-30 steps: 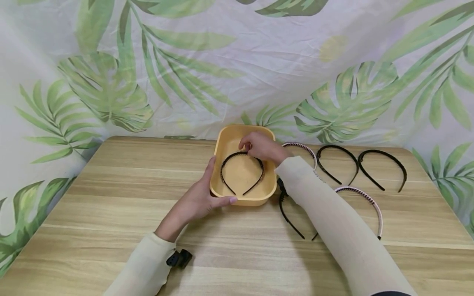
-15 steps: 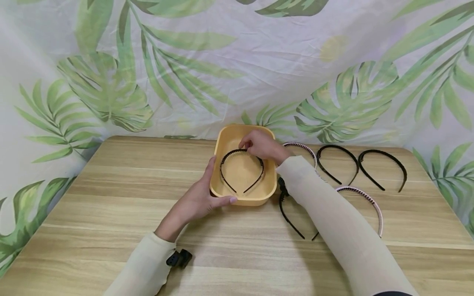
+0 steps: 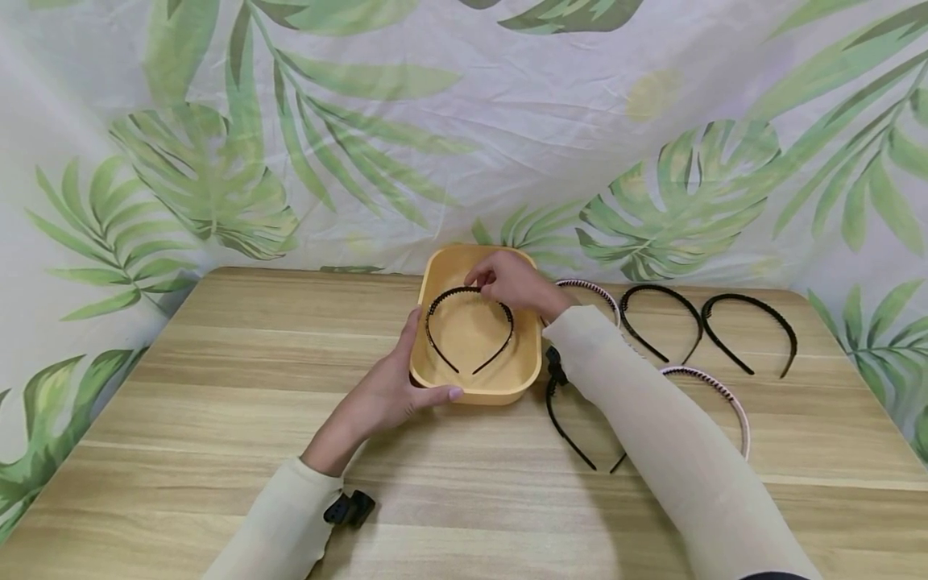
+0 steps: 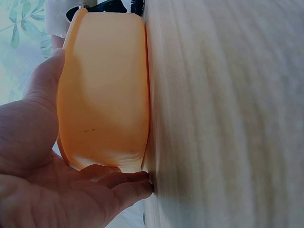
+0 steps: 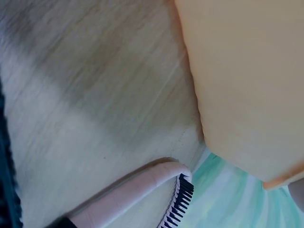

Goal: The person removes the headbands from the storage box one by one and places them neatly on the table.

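Observation:
A thin black toothed headband (image 3: 428, 326) is inside the yellow plastic box (image 3: 500, 397), its two ends toward the front. My right hand (image 3: 513, 282) reaches over the box and pinches the headband's top arch between thumb and fingers. At the box's front-left corner, my left hand (image 3: 387, 392) holds it, with the thumb along the front and the fingers along the left wall. Up close in the left wrist view, the left fingers (image 4: 128, 187) wrap past the box's wall (image 4: 107, 85) near the tabletop. The right fingertips lie outside the right wrist view.
Right of the box lie several more headbands: a pink one (image 3: 589, 283) partly behind the right wrist, black ones (image 3: 663, 287), another pink one (image 3: 714, 383), and a black one (image 3: 557, 427) under the right forearm. A leaf-patterned cloth (image 3: 406, 161) hangs behind the wooden table (image 3: 239, 387).
The right hand has drawn the black headband slightly up and toward the back of the box. The left hand and the box have barely moved.

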The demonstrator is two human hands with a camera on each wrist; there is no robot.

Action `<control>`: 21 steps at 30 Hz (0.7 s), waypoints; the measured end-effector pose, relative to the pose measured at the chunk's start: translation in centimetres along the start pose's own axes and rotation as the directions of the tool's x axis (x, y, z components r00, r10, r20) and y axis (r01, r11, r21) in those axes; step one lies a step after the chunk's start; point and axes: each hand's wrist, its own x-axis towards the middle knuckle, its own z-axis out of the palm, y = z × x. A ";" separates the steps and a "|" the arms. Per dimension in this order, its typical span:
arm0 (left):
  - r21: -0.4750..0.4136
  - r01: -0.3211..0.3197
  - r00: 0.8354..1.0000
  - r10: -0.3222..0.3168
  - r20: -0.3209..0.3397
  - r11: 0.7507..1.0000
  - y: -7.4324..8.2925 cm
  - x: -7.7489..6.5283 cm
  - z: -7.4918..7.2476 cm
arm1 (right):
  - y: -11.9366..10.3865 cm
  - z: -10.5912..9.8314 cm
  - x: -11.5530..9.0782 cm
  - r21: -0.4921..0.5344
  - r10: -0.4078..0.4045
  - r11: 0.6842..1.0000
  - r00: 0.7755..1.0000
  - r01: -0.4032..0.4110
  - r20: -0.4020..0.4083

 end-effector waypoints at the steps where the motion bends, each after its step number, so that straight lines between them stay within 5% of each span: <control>1: -0.003 -0.002 1.000 0.002 -0.001 1.000 0.0 0.0 0.0 | 0.0 0.0 0.0 0.007 0.006 1.000 1.000 -0.006 -0.001; 21: -0.014 -0.027 1.000 0.027 -0.001 1.000 0.0 -0.1 -0.1 | -0.4 -2.5 -1.1 0.064 -0.004 0.998 0.999 0.006 -0.040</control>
